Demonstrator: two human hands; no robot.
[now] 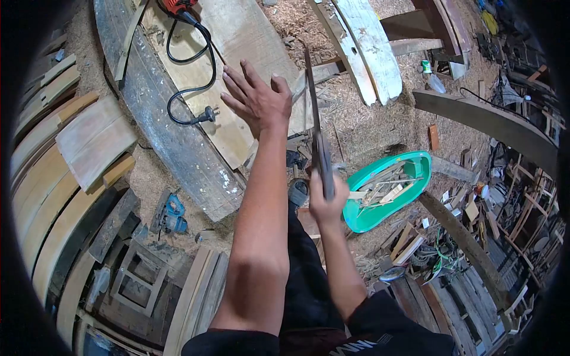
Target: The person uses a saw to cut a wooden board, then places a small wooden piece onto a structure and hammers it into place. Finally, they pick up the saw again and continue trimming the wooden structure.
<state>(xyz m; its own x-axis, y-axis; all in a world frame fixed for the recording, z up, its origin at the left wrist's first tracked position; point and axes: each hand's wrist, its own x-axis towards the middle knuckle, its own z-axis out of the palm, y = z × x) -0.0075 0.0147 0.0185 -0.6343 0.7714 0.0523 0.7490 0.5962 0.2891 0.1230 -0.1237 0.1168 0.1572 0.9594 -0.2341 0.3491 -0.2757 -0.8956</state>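
Note:
My left hand (261, 98) is spread over a pale wooden board (243, 35), fingers apart and holding nothing. Near its fingertips runs the black cord (212, 65) of a red power tool (178, 6), ending in a plug (206, 114) on the wood. My right hand (328, 199) is wrapped around a long tool that looks like a handsaw (314, 98), its dark narrow blade seen edge-on and pointing away from me. The blade stands to the right of my left hand, beside the board's right edge. The workbench plank (160, 136) under the board is paint-spotted.
A green tub (374, 223) of wood scraps sits right of my right hand. On the sawdust-covered floor at left lies a blue power tool (172, 215). Curved planks (53, 231) are stacked at far left. White-painted timber (374, 53) stands at the upper right, with scrap wood piled below.

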